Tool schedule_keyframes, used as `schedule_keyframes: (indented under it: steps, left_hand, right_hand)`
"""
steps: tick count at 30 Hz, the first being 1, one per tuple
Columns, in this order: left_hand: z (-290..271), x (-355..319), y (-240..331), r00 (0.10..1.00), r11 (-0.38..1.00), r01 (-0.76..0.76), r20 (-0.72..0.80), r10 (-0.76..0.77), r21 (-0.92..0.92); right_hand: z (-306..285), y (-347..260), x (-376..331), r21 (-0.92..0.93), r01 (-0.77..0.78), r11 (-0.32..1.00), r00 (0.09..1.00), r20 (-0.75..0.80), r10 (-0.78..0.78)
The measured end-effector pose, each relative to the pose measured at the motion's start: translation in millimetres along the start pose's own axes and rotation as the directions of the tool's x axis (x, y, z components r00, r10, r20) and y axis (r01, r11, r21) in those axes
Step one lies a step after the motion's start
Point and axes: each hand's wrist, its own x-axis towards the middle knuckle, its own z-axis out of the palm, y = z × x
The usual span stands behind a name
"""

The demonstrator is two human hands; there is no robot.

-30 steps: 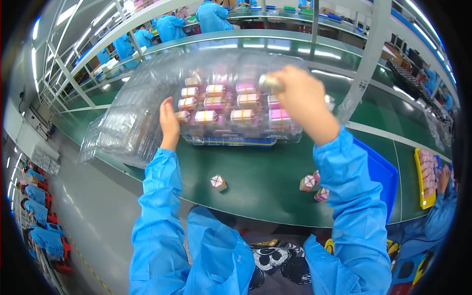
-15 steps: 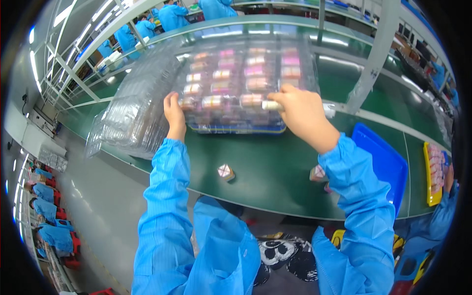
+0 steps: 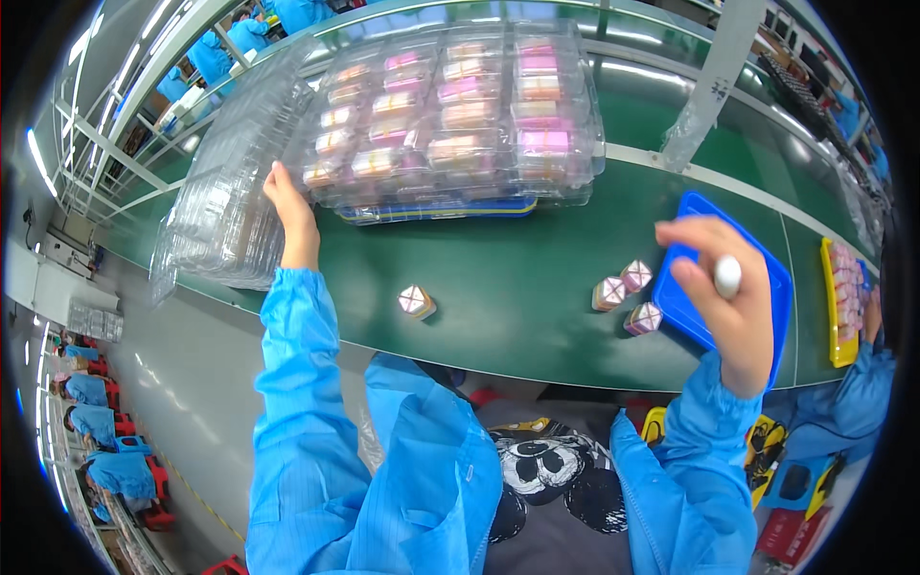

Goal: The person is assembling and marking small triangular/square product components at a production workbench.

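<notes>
My left hand (image 3: 294, 218) is at the front left corner of a stack of clear plastic trays (image 3: 565, 182), fingers stretched out, gripping nothing. Whether its fingertips touch the plastic, I cannot tell. Rows of small pink, white and orange bundles (image 3: 458, 150) fill the tray pockets. Over the blue tray (image 3: 692, 324) at the right hovers my right hand (image 3: 733, 297), closed around a thick white marker pen (image 3: 727, 276); it is slightly blurred. A single bundle (image 3: 417, 302) with crossed lines on top stands mid-table, and three similar bundles (image 3: 609, 293) stand beside the blue tray.
Left of the filled trays leans a tall stack of clear plastic trays (image 3: 216, 211). A blue container (image 3: 431, 213) with a yellow line shows underneath the filled ones. A metal post (image 3: 714, 81) rises behind. At the far right, another person's hand (image 3: 870, 316) touches a yellow tray (image 3: 830, 307).
My right hand has swung from the filled trays rightward to above the blue tray, still holding the pen. My left hand has moved slightly left, off the trays' front edge. The view has shifted.
</notes>
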Motion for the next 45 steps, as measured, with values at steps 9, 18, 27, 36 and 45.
schedule_keyframes:
  steps: [9,18,27,36,45]
  left_hand:
    - [-70,-216,-49,0.705,0.969,-0.235,0.7,0.113,0.08]
    - [1,-242,-16,0.693,0.971,-0.07,0.712,-0.118,0.229]
    - [123,-303,-37,0.213,0.99,0.063,0.971,0.111,-0.127]
    - [139,-322,-21,0.29,0.986,-0.157,0.957,-0.006,0.054]
    - [81,-178,129,0.4,0.761,-0.64,0.892,0.21,0.107]
  right_hand:
    - [55,53,-70,0.366,-0.31,0.878,0.934,0.289,0.209]
    - [12,77,-92,-0.094,-0.32,0.943,0.858,-0.451,0.246]
    - [40,98,-83,-0.368,-0.276,0.888,0.961,-0.126,0.246]
    - [43,128,-55,-0.461,-0.288,0.839,0.941,0.027,0.337]
    - [55,133,-47,-0.449,-0.485,0.751,0.874,-0.214,0.436]
